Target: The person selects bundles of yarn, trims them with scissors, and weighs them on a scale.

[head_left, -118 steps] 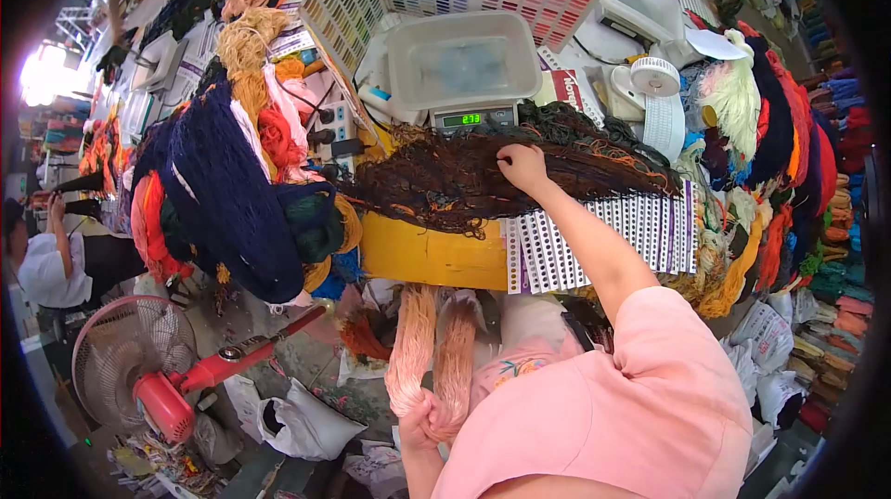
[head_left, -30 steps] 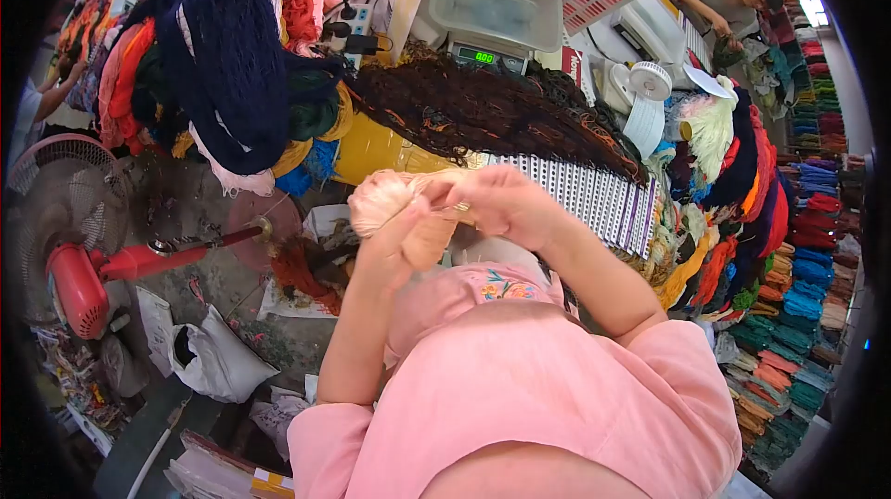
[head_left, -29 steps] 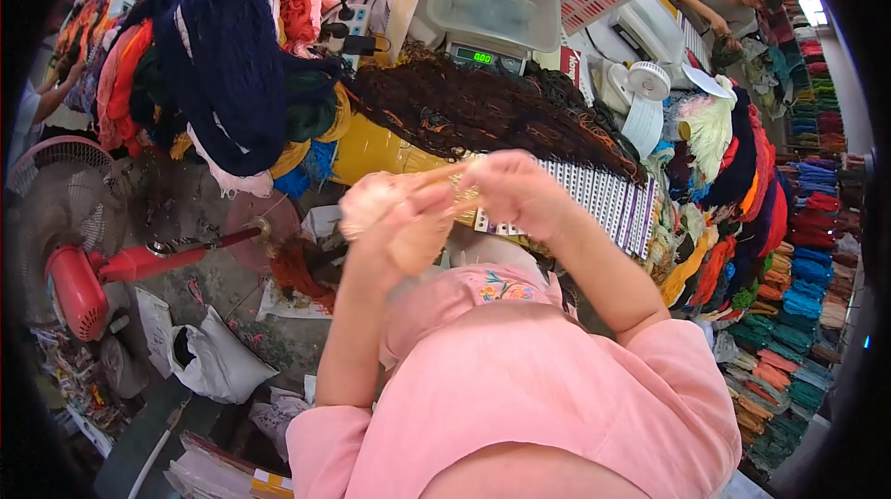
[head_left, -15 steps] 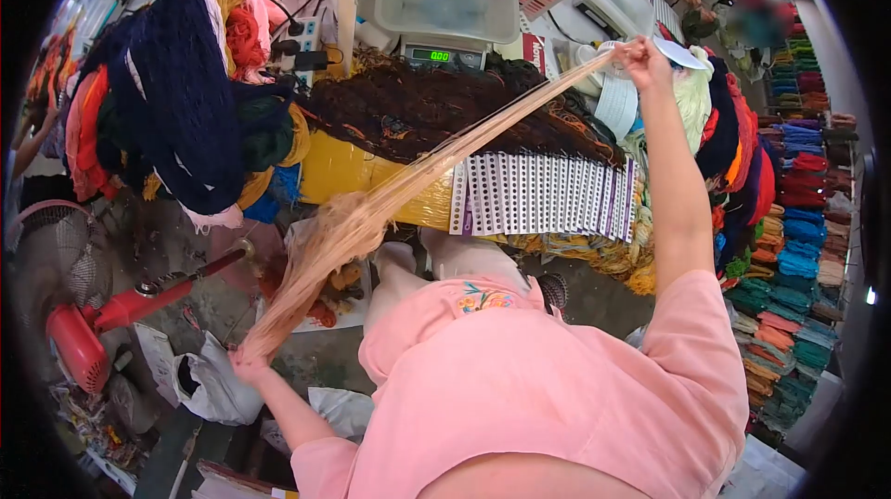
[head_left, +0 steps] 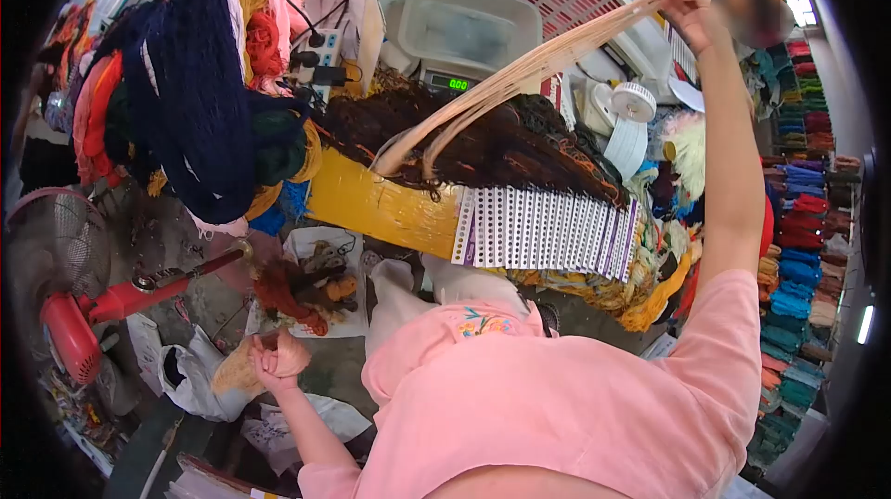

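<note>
High on the right, my right hand (head_left: 689,12) is closed on one end of a long hank of peach thread (head_left: 520,81). From there the strands sweep down to the left, their looped loose ends hanging in the air above the table. Low on the left, my left hand (head_left: 278,364) is closed around a bunched wad of peach thread (head_left: 239,371). Beneath the hank lies a heap of dark brown thread (head_left: 483,146). White cards with punched holes (head_left: 548,228) overlap in a row along the table's near edge, beside a taped yellow surface (head_left: 371,207).
A digital scale (head_left: 450,81) reading 0.00 carries a clear plastic tub (head_left: 471,25). Navy skeins (head_left: 186,100) hang at the left. A red fan (head_left: 70,336) and a white bag (head_left: 209,374) are at lower left. Coloured yarn racks (head_left: 803,267) line the right.
The peach thread stretched between both hands has come apart. My right hand has moved up and right with the long strands; a wad stays in my left hand, slightly higher and rightward.
</note>
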`<state>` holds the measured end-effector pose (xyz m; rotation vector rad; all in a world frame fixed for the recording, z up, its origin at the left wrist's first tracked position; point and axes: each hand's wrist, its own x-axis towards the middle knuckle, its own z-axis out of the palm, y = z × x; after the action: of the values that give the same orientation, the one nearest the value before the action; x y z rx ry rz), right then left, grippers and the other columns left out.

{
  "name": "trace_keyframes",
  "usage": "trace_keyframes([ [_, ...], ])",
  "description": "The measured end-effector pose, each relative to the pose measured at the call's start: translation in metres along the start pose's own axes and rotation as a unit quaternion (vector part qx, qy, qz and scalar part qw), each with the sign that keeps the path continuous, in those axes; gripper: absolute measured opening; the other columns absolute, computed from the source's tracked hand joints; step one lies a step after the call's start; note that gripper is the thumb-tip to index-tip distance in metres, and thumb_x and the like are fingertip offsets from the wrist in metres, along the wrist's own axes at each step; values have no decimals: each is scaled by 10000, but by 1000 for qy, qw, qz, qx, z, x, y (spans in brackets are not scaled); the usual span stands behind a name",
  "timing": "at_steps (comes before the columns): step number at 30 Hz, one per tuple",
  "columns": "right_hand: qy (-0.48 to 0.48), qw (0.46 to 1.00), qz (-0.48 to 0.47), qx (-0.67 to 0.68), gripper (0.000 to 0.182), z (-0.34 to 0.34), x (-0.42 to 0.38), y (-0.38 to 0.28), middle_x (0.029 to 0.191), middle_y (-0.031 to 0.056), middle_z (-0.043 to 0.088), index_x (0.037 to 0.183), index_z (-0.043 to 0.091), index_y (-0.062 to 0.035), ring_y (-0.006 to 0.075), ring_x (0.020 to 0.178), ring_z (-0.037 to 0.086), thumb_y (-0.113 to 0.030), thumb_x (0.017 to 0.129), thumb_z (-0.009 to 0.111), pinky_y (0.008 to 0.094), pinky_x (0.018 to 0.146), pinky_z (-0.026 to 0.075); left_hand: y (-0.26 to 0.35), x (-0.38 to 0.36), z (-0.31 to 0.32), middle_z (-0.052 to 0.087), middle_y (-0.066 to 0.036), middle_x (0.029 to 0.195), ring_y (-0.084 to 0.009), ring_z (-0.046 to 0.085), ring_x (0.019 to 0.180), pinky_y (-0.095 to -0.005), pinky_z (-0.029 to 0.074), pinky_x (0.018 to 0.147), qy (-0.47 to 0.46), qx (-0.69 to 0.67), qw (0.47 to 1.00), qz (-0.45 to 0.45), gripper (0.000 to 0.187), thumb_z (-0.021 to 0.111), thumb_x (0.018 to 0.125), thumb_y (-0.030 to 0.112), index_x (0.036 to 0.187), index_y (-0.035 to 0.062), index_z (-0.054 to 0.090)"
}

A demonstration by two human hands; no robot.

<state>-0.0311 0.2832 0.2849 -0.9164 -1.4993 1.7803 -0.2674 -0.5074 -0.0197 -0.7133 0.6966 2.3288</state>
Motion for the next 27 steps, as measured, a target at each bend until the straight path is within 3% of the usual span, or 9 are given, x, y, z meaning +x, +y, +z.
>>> trace_keyframes([
  [2,167,976,-137,-12,165,-5,16,-11,813,77,552,876,518,32,156,756,545,-102,804,454,273,721,481,-13,-16,33,292,69,440,0,248,349,-123,233,342,21,-7,1000,13,196,382,848,159,968,26,460],
  [9,-17,934,-53,-352,183,103,11,103,692,49,562,737,569,-36,130,608,545,-193,774,482,247,594,467,-33,-27,39,299,61,423,-16,236,305,-123,270,336,60,87,994,-33,171,385,841,147,946,20,430],
  [12,-72,705,-186,-680,232,120,7,214,692,154,568,667,542,-31,276,648,567,-231,761,472,383,593,437,-53,-25,61,306,58,419,-17,255,299,-125,323,405,6,116,990,-76,279,379,841,145,1081,4,376],
  [13,-79,735,-287,-609,203,110,9,269,717,169,565,706,552,-40,314,681,554,-215,760,465,410,612,429,-61,-23,70,303,58,420,-19,253,298,-133,334,424,-8,115,989,-92,290,373,842,144,1098,8,368],
  [14,-136,718,4,-682,185,132,-17,264,770,185,560,801,562,-41,323,710,548,-185,752,456,416,635,424,-67,-22,84,297,61,420,-29,266,308,-181,368,480,-37,97,986,-130,349,374,838,141,1159,16,319],
  [15,-117,722,-18,-682,206,126,-29,290,794,192,550,874,540,-26,333,716,537,-163,728,494,410,643,420,-76,-24,102,292,62,419,-34,274,315,-203,374,515,-60,114,983,-130,369,379,836,141,1175,16,305],
  [20,98,906,-134,-390,234,157,-104,293,851,129,527,892,515,4,207,624,552,-66,675,570,274,558,444,-123,-14,175,279,71,414,-42,277,337,-225,365,579,-289,95,933,-191,294,391,848,224,1091,61,423],
  [23,-90,979,53,-173,177,194,-172,292,732,23,563,886,550,-19,87,559,525,-73,719,569,197,488,416,-158,-4,199,344,32,495,-84,350,446,-274,365,617,-325,95,919,-203,144,420,825,197,870,79,487],
  [27,-405,871,277,33,544,258,-243,218,961,34,510,1114,398,-5,64,666,509,-27,632,650,216,557,447,-194,-14,239,493,-94,830,-190,469,766,-356,366,762,-306,108,924,-201,171,419,813,198,880,50,474],
])
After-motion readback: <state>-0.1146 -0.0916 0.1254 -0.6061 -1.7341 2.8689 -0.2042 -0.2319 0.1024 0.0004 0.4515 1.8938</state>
